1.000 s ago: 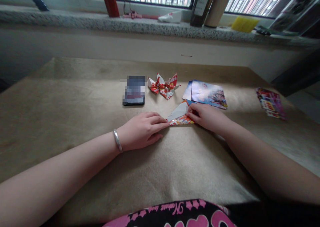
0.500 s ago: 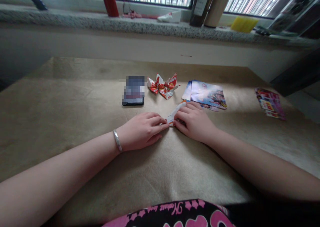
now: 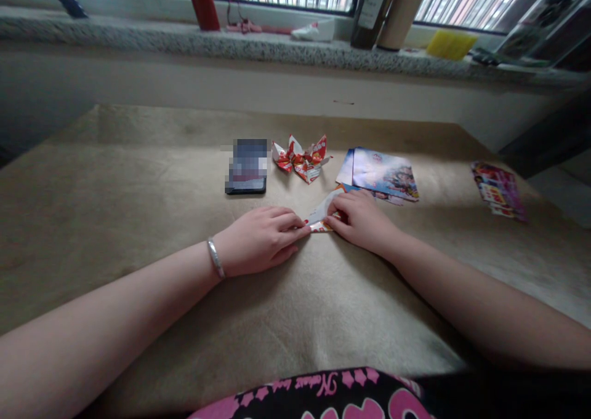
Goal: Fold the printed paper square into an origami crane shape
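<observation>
A partly folded sheet of paper [image 3: 318,213], white with red and orange printing, lies on the table between my hands. My left hand [image 3: 263,240] rests at its left end, fingers together, with the fingertips on the folded edge. Above the printed strip, my right hand [image 3: 362,219] has its fingers curled, thumb and index finger at the fold; it covers the paper's right part. Just beyond stands a red and white folded paper piece [image 3: 302,159] with several pointed tips. A dark phone [image 3: 248,167] lies to the left of that piece, its screen blurred out.
Picture sheets [image 3: 385,170] lie in a stack behind my right hand. Colourful cards [image 3: 498,188] are at the table's right side. Along the granite windowsill [image 3: 277,50] stand a red bottle [image 3: 203,7], a dark bottle [image 3: 372,13] and a yellow block [image 3: 451,45].
My right hand has slid a little to the right along the fold, uncovering more of the printed strip. My left hand stays nearly in place.
</observation>
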### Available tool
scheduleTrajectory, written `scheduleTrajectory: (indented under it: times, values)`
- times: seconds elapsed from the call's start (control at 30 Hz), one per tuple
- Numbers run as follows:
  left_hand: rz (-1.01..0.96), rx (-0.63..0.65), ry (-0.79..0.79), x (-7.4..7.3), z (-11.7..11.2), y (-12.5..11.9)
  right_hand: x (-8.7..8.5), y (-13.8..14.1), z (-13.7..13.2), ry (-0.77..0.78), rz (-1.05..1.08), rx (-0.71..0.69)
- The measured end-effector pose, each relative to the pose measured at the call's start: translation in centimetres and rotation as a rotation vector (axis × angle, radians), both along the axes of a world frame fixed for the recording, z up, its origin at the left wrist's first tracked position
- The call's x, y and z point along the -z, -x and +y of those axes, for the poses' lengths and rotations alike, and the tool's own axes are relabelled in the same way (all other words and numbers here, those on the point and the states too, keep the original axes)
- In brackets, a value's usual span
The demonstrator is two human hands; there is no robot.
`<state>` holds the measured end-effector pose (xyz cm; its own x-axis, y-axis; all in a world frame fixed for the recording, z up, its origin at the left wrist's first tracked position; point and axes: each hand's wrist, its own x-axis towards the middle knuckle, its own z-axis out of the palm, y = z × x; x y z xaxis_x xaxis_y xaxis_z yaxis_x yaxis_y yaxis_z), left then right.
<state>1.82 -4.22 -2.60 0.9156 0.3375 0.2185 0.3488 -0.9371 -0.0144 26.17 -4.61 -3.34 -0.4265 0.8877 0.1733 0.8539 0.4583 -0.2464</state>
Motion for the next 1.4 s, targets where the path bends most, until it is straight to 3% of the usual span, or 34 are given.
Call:
scheduleTrajectory:
  times: [0.97,1.4]
  values:
    - [0.05,0.024,-0.091,-0.6,0.16,-0.18,-0.05,0.24,-0.19,-0.029,-0.055,-0.008]
    - [-0.039,0.104,0.031,-0.7,0.74,0.2,0.2,-0.06,-0.31,-0.022,-0.059,-0.005]
